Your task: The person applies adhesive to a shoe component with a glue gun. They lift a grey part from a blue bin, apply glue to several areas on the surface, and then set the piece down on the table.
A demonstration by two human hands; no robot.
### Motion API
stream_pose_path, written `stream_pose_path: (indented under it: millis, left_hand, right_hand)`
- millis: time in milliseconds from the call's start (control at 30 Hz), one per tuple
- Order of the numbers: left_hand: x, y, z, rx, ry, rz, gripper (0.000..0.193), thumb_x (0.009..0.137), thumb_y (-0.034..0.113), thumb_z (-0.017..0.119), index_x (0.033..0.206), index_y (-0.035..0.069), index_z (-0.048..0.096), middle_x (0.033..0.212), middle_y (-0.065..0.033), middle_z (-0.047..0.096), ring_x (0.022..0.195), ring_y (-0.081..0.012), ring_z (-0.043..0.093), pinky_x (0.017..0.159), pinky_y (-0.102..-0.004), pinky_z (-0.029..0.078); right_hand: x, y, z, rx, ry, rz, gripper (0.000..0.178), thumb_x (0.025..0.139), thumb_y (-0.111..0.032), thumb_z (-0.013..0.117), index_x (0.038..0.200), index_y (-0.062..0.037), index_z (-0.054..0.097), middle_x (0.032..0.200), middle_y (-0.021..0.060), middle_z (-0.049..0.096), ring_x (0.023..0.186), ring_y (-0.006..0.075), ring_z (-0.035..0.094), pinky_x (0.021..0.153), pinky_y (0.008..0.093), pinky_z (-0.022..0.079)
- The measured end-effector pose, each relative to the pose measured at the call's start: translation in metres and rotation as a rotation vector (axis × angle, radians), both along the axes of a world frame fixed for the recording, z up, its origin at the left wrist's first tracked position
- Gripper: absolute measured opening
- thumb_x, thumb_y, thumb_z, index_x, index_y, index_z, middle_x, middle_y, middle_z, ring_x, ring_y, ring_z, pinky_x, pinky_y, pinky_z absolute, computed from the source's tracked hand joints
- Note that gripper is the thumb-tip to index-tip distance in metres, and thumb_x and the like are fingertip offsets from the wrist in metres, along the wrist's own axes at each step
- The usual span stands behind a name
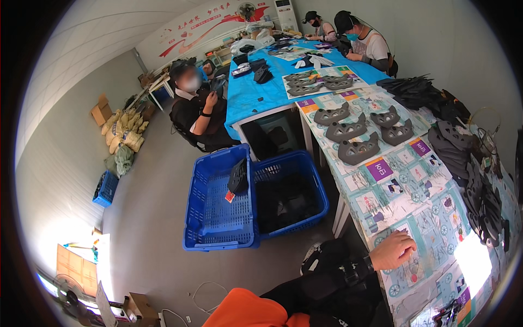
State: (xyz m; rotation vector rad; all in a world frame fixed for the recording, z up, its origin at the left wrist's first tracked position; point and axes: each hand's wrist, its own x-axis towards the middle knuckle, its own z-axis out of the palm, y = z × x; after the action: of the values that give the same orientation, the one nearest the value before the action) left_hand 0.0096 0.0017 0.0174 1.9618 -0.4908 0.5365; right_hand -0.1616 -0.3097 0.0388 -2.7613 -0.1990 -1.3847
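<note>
My left hand (391,252) rests on the patterned table sheet (376,207) near the table's left edge. Its fingers are slightly bent and apart, and I see nothing held in them. A black sleeve and a dark wristband cover the forearm and wrist. My right hand is out of sight. Beyond the left hand lie several dark grey curved foam-like pads with cut-outs, the closest being a pad (358,149). Toward the right edge, a pile of similar dark pieces (479,201) is heaped up.
Left of the table stand a blue crate (218,234) holding a black piece and a second blue crate (321,210) with dark material. A masked person (199,109) sits beyond them. Two more people work along the far right side of the blue-covered table (245,101).
</note>
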Motion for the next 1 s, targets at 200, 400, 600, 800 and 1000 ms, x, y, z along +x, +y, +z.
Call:
stream_pose_path:
  millis: [200,400,600,800,1000]
  left_hand:
    - [-0.001,0.000,0.000,0.001,0.004,-0.003,0.005,0.099,0.011,0.063,0.100,0.007,0.066,0.089,-0.0096,0.064,0.093,-0.0318,0.062,0.092,-0.0427,0.046]
    - [-0.001,-0.001,-0.002,-0.001,0.016,-0.009,0.005,0.100,0.011,0.063,0.101,0.007,0.066,0.091,-0.0095,0.066,0.095,-0.0321,0.063,0.095,-0.0433,0.046]
    - [0.002,0.002,-0.003,0.001,0.018,-0.012,0.005,0.099,0.011,0.063,0.101,0.007,0.066,0.091,-0.0096,0.066,0.095,-0.0321,0.063,0.095,-0.0433,0.046]
    - [0.004,0.000,0.000,0.007,-0.009,-0.006,0.005,0.099,0.010,0.063,0.101,0.007,0.067,0.089,-0.0095,0.065,0.092,-0.0319,0.063,0.092,-0.0429,0.047]
    - [-0.006,-0.005,-0.004,-0.021,0.008,0.008,0.006,0.098,0.011,0.064,0.101,0.007,0.068,0.088,-0.0087,0.065,0.090,-0.0313,0.063,0.088,-0.0412,0.047]
  right_hand:
    - [0.001,0.002,0.004,0.000,-0.007,0.018,0.042,0.111,-0.037,0.052,0.084,-0.0077,0.064,0.077,0.0098,0.061,0.066,0.0327,0.061,0.061,0.0463,0.048]
    - [0.000,0.001,0.002,0.009,-0.007,0.007,0.039,0.110,-0.034,0.053,0.084,-0.0084,0.063,0.077,0.0101,0.061,0.065,0.0333,0.060,0.061,0.0467,0.048]
    - [0.002,0.007,0.008,0.000,-0.014,0.016,0.038,0.109,-0.034,0.053,0.083,-0.0085,0.064,0.077,0.0109,0.062,0.065,0.0353,0.060,0.061,0.0485,0.048]
    - [-0.001,0.000,0.001,0.019,0.019,-0.004,0.038,0.108,-0.034,0.055,0.084,-0.0065,0.066,0.078,0.0127,0.063,0.068,0.0370,0.061,0.064,0.0501,0.048]
    - [-0.012,-0.003,0.011,0.061,0.116,-0.029,0.030,0.103,-0.030,0.063,0.086,-0.0057,0.069,0.079,0.0149,0.064,0.072,0.0397,0.062,0.068,0.0507,0.050]
